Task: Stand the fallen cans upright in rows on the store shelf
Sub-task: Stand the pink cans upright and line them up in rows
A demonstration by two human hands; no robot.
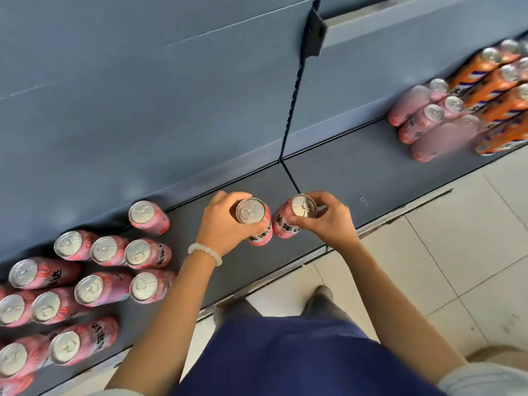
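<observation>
A person stocking a store shelf grips one pink can in each hand: the left hand wraps the left can, the right hand pinches the right can near its rim, both roughly upright, side by side near the shelf's front edge; about a dozen standing pink cans form rows toward the left end

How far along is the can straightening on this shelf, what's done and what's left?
Done: a block of pink cans stands upright in rows at the left of the shelf. In hand: the left hand grips one pink can and the right hand another pink can, both about upright mid-shelf. Left: setting these two into a row; the far right cluster is too blurred to judge.
</observation>
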